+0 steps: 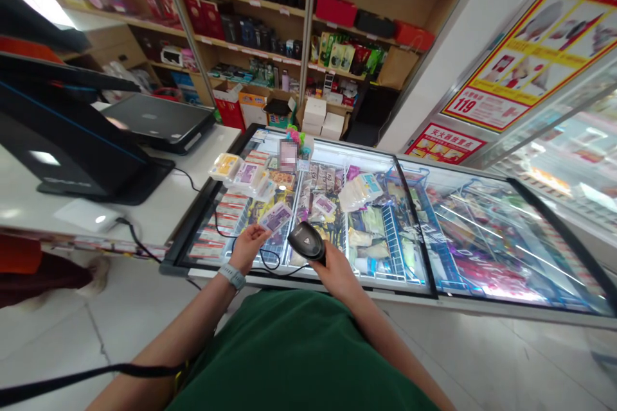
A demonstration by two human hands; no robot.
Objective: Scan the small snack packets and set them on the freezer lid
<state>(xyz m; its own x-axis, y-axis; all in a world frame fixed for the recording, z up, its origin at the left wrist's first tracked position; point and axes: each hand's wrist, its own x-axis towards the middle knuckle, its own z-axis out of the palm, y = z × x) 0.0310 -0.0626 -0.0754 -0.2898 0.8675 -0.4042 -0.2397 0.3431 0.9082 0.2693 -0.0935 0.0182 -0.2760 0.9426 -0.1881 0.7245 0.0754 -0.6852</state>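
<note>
Over the glass top of the chest freezer (174, 264), the person's right hand (340, 275) is wrapped round a black handheld scanner (306, 241); the fingertips are mostly hidden under it, so I can't tell how they press. Its head points forward and left, towards the purple-and-white pack (276, 216) just beside it, and its long axis slants back right to the palm. The left hand (248, 246) pinches that pack by its near end between thumb and fingers, the long side running away and to the right.

A black cable (276, 268) loops over the glass below. Another purple pack (324, 205) lies flat further on, between a row of bundled packs (247, 176) on the left and a bigger pile (361, 192) on the right. Under the glass, wire baskets (393, 239) hold bagged goods, with red-and-white boxes (212, 236) at the left end. Beyond, an open carton (346, 124) holds white boxes (315, 112).
</note>
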